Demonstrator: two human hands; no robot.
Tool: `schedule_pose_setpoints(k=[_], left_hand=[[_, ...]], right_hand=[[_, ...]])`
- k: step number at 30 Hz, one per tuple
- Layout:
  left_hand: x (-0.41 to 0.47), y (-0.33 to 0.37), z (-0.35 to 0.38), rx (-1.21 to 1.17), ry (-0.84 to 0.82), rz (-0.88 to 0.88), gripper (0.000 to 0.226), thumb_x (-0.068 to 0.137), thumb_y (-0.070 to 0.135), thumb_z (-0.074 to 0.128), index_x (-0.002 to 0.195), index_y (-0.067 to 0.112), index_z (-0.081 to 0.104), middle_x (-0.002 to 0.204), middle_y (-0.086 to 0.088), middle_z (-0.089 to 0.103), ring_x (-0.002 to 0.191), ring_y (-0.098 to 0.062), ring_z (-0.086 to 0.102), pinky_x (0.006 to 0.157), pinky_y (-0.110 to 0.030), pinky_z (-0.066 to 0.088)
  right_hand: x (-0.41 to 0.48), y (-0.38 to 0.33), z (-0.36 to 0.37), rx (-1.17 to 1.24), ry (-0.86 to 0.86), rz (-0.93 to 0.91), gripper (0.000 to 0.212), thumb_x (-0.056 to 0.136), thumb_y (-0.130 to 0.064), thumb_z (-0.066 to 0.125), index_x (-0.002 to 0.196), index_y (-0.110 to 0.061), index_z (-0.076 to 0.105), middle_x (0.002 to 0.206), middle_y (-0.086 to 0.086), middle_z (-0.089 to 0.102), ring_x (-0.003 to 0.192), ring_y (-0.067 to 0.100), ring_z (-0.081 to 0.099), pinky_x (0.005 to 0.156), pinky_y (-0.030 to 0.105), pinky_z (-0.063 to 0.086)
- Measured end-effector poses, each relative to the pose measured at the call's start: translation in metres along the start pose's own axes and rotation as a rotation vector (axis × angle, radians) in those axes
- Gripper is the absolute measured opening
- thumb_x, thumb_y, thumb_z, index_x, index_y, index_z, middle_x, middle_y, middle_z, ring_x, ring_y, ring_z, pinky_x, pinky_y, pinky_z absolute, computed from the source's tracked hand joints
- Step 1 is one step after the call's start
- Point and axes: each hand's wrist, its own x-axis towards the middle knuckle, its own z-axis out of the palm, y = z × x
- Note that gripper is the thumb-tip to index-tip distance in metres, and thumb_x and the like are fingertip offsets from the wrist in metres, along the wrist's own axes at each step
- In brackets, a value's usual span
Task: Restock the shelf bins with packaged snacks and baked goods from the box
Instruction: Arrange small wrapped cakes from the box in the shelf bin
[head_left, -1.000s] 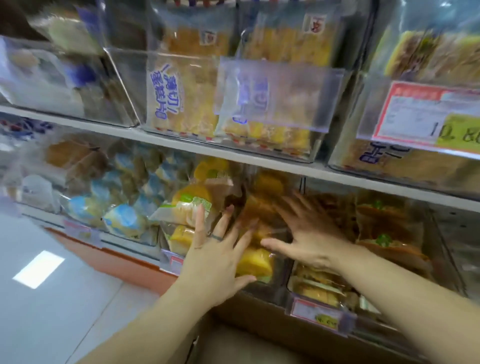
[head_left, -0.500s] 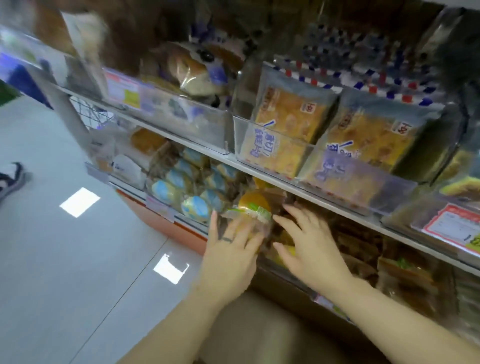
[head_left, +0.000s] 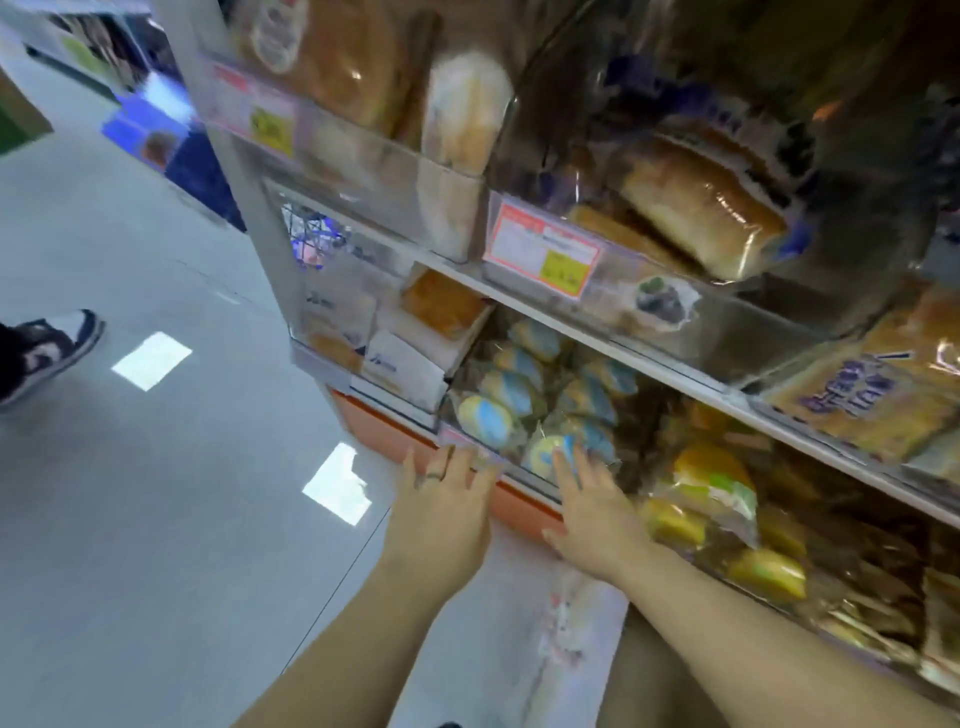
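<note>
Both my hands reach to the lowest shelf's clear bin (head_left: 470, 439) of blue-and-yellow wrapped buns (head_left: 485, 415). My left hand (head_left: 441, 506), a ring on one finger, lies with straight fingers at the bin's front edge and holds nothing. My right hand (head_left: 592, 512) has its fingers stretched out, the tips touching a blue-and-yellow bun (head_left: 548, 452) at the bin's front. To the right sits a bin of yellow packaged cakes (head_left: 711, 486). The box is not plainly visible.
Upper shelf bins hold bread loaves (head_left: 701, 208) with a red price tag (head_left: 543, 254) in front. White packets (head_left: 402, 364) fill the bin left of the buns. Another person's shoe (head_left: 49, 353) stands on the grey floor (head_left: 130, 519) at left.
Both hands have shifted left from the yellow cakes' bin to the blue-and-yellow buns' bin. The view has swung left, showing more floor and a shoe.
</note>
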Motion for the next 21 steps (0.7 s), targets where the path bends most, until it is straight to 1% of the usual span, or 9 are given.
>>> schedule_pose_setpoints(k=[3, 6, 8, 10, 12, 16, 18, 20, 21], left_hand=[[0.010, -0.010, 0.007, -0.027, 0.003, 0.004, 0.059, 0.098, 0.028, 0.040, 0.152, 0.025, 0.014, 0.159, -0.005, 0.011, 0.146, -0.024, 0.012, 0.116, -0.049, 0.005], [0.024, -0.015, 0.015, -0.034, -0.011, 0.052, 0.065, 0.098, 0.026, 0.044, 0.153, 0.025, 0.010, 0.161, -0.008, 0.003, 0.148, -0.028, 0.005, 0.116, -0.053, 0.007], [0.036, -0.016, 0.021, 0.005, -0.044, 0.074, 0.070, 0.097, 0.024, 0.045, 0.153, 0.027, 0.003, 0.161, -0.008, -0.007, 0.148, -0.029, 0.000, 0.116, -0.054, 0.006], [0.047, -0.018, 0.028, 0.054, -0.097, 0.092, 0.074, 0.098, 0.026, 0.045, 0.153, 0.028, -0.005, 0.160, -0.007, -0.017, 0.148, -0.030, -0.006, 0.116, -0.055, 0.004], [0.055, -0.020, 0.033, 0.094, -0.141, 0.098, 0.076, 0.099, 0.029, 0.045, 0.152, 0.030, -0.009, 0.159, -0.007, -0.021, 0.148, -0.030, -0.009, 0.116, -0.055, 0.002], [0.058, -0.020, 0.036, 0.137, -0.204, 0.093, 0.080, 0.099, 0.031, 0.045, 0.150, 0.030, -0.017, 0.156, -0.008, -0.029, 0.148, -0.031, -0.008, 0.115, -0.056, 0.004], [0.060, -0.019, 0.034, 0.150, -0.228, 0.095, 0.081, 0.100, 0.031, 0.045, 0.149, 0.030, -0.019, 0.155, -0.008, -0.031, 0.148, -0.031, -0.007, 0.116, -0.056, 0.005], [0.064, -0.021, 0.031, 0.159, -0.244, 0.115, 0.081, 0.100, 0.031, 0.044, 0.149, 0.031, -0.019, 0.155, -0.007, -0.030, 0.148, -0.031, -0.007, 0.116, -0.056, 0.004], [0.065, -0.023, 0.030, 0.167, -0.250, 0.122, 0.081, 0.100, 0.031, 0.044, 0.149, 0.032, -0.019, 0.156, -0.006, -0.029, 0.148, -0.032, -0.007, 0.116, -0.056, 0.004]], right_hand=[[0.008, -0.005, 0.004, -0.022, 0.010, 0.038, 0.092, 0.094, -0.045, 0.050, 0.150, -0.012, -0.016, 0.157, 0.009, -0.022, 0.146, 0.030, -0.011, 0.119, 0.036, 0.007], [0.013, -0.007, 0.006, -0.079, 0.059, 0.040, 0.094, 0.093, -0.048, 0.050, 0.150, -0.013, -0.016, 0.157, 0.008, -0.021, 0.146, 0.028, -0.008, 0.118, 0.037, 0.014], [0.013, -0.007, 0.007, -0.089, 0.101, 0.024, 0.096, 0.092, -0.049, 0.051, 0.150, -0.014, -0.016, 0.158, 0.007, -0.020, 0.146, 0.027, -0.006, 0.117, 0.038, 0.017], [0.011, -0.005, 0.011, -0.099, 0.130, 0.014, 0.096, 0.091, -0.049, 0.052, 0.149, -0.014, -0.017, 0.158, 0.007, -0.020, 0.146, 0.027, -0.007, 0.116, 0.039, 0.016], [0.009, -0.002, 0.016, -0.095, 0.159, 0.005, 0.096, 0.091, -0.048, 0.052, 0.150, -0.014, -0.016, 0.158, 0.007, -0.020, 0.147, 0.026, -0.008, 0.117, 0.039, 0.014], [0.009, 0.001, 0.018, -0.098, 0.183, -0.004, 0.093, 0.091, -0.048, 0.051, 0.151, -0.015, -0.012, 0.159, 0.008, -0.016, 0.147, 0.026, -0.006, 0.118, 0.043, 0.011], [0.012, 0.002, 0.019, -0.127, 0.217, 0.007, 0.091, 0.088, -0.048, 0.055, 0.153, -0.015, -0.001, 0.160, 0.009, -0.004, 0.147, 0.027, 0.005, 0.116, 0.046, 0.013], [0.014, 0.001, 0.016, -0.146, 0.270, 0.034, 0.086, 0.079, -0.047, 0.067, 0.149, -0.016, 0.027, 0.156, 0.010, 0.025, 0.140, 0.029, 0.031, 0.113, 0.049, 0.021], [0.017, 0.001, 0.015, -0.142, 0.309, 0.055, 0.080, 0.072, -0.046, 0.073, 0.141, -0.018, 0.043, 0.146, 0.008, 0.042, 0.130, 0.029, 0.045, 0.110, 0.050, 0.023]])
